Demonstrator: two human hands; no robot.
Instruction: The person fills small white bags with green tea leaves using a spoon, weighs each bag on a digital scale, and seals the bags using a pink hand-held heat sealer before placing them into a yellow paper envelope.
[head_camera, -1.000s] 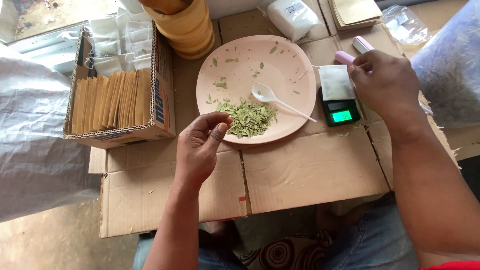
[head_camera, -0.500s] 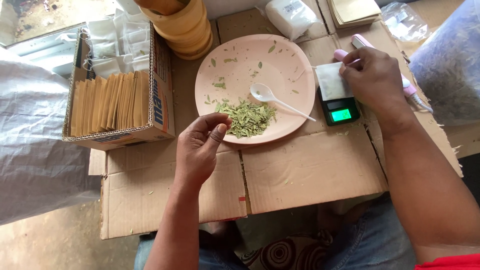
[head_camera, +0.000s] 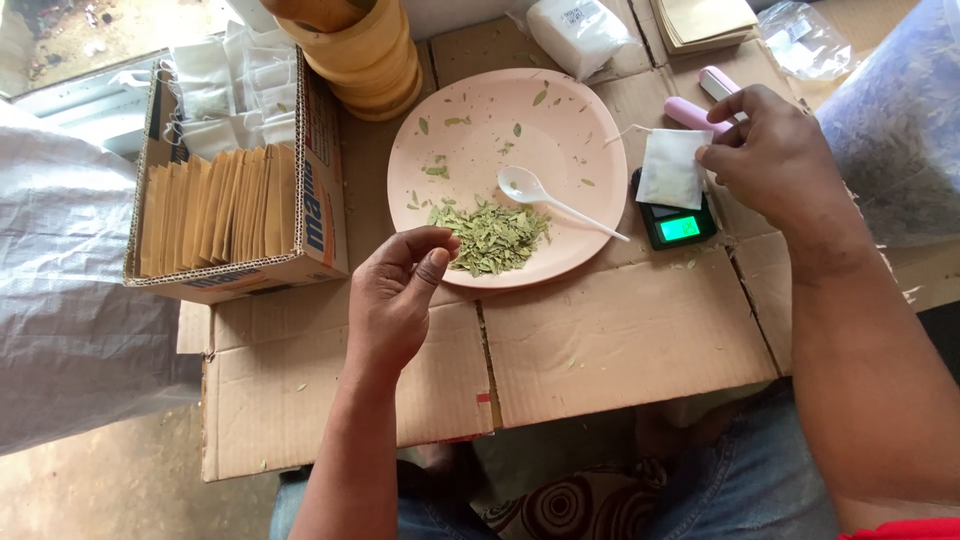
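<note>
A pink plate (head_camera: 560, 130) lies on flattened cardboard (head_camera: 620, 340) and carries a pile of dried green leaves (head_camera: 492, 236) and a white plastic spoon (head_camera: 555, 200). My left hand (head_camera: 400, 290) hovers at the plate's near edge beside the leaves, thumb and fingers pinched together; whether a leaf is between them I cannot tell. My right hand (head_camera: 775, 160) pinches the edge of a small white filter bag (head_camera: 672, 168) that rests on a small black digital scale (head_camera: 680, 226) with a lit green display.
A cardboard box (head_camera: 240, 215) at the left holds several tan paper envelopes and white bags. Stacked wooden bowls (head_camera: 365, 55) stand behind the plate. A pink tool (head_camera: 700, 112), a white packet (head_camera: 580, 35), brown envelopes (head_camera: 705, 20) and clear plastic bags (head_camera: 890, 130) lie at the back right.
My right hand has shifted slightly right and now holds the white bag's edge on the scale. My left hand stays by the leaves, fingers still pinched.
</note>
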